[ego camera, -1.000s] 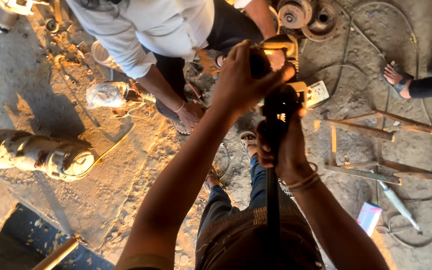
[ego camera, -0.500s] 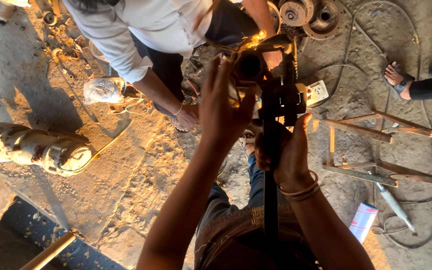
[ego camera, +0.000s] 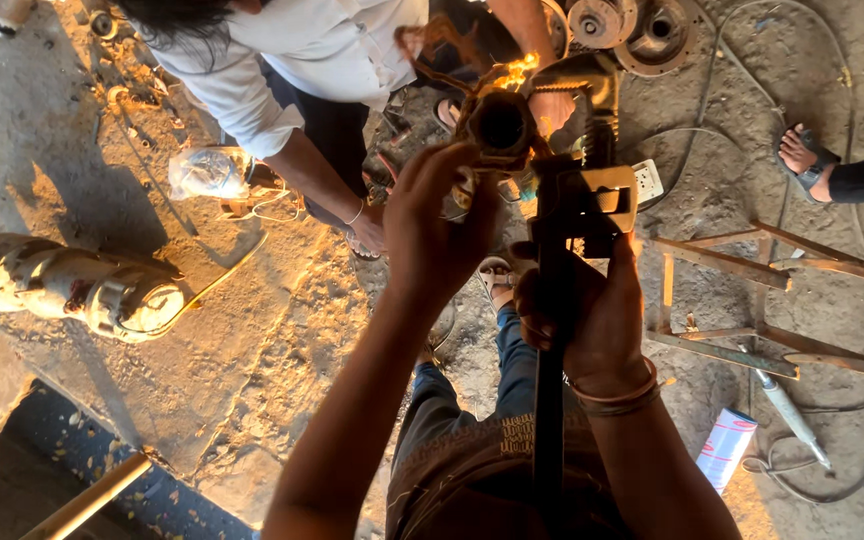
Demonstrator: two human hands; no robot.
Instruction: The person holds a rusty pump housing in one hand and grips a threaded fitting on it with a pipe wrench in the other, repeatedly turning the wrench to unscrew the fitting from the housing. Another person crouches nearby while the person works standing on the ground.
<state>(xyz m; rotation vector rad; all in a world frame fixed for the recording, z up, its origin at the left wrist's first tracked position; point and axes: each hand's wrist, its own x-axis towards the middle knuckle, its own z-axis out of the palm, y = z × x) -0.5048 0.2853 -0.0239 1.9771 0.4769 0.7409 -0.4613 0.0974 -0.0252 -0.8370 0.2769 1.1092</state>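
Two bare hands are raised close under the head camera, and both are closed on the same work. The left hand (ego camera: 432, 235) is wrapped about the near side of a short rusty pipe piece (ego camera: 500, 125), whose open dark bore faces the camera; the fingers are curled shut around it, seemingly so that it is steadied and kept from turning. The right hand (ego camera: 592, 320) is clenched on the long dark handle of a heavy pipe wrench (ego camera: 577, 205), which runs up from the lap to the pipe piece. The wrench head is set just beside and against the pipe, its jaws apparently bearing on the fitting, though the exact bite is hidden by the hands. A long handle held low down would give leverage, which may be why the grip is taken there.

Small orange flames (ego camera: 514, 72) are seen at the far rim of the pipe, so heat is probably being applied to loosen it. A second person in a white shirt (ego camera: 322, 45) is crouched across the work, one hand (ego camera: 367, 232) resting low by the ground.

The bare concrete floor (ego camera: 252, 330) carries everything else: a pump motor (ego camera: 82, 290) lies at its left edge, metal discs (ego camera: 632, 20) near the top edge, an angle-iron frame (ego camera: 742, 300) towards the right, and a white can (ego camera: 725, 450) near the lower right. A sandalled foot (ego camera: 807, 160) is seen at the right edge.
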